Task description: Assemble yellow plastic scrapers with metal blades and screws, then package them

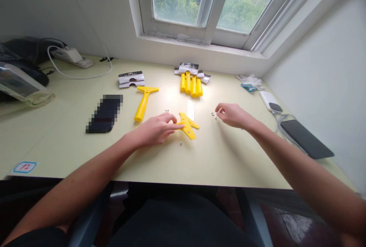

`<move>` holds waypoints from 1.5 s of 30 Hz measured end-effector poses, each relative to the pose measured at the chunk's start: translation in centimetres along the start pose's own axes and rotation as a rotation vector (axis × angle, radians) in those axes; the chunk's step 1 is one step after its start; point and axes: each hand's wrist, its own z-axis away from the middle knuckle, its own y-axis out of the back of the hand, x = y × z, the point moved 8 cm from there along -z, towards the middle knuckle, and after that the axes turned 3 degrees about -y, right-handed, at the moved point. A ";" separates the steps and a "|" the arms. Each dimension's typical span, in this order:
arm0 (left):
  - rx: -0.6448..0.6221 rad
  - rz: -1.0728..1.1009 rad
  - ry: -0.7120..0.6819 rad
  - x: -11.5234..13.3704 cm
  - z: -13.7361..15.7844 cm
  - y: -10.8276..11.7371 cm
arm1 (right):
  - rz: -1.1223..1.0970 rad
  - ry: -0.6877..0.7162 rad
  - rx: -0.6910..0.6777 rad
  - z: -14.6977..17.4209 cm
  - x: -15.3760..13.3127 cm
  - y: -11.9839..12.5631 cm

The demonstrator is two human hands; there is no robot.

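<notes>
My left hand (pixel 157 129) grips a yellow plastic scraper head (pixel 188 130) just above the table, its index finger lying along it. A second, smaller yellow piece (pixel 193 123) crosses beside it. Just behind lies a flat white strip with holes (pixel 191 110). To the right, my right hand (pixel 233 114) is closed in a pinch at the tabletop, beside several small metal screws (pixel 212 113). Whatever is between its fingertips is too small to make out. One nut (pixel 181 144) lies in front of the scraper head, and small nuts (pixel 167 110) lie behind my left hand.
A yellow scraper (pixel 143 104) lies left, near a dark phone (pixel 105 114). Yellow handles (pixel 191 84) with printed cards lie at the back; more cards (pixel 131 79) are behind the scraper. A white power bank (pixel 270 101), cable and black device (pixel 305 138) line the right side.
</notes>
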 end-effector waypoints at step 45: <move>0.156 -0.161 0.519 -3.9 1.3 3.3 | -0.031 0.047 0.176 2.9 0.0 -1.0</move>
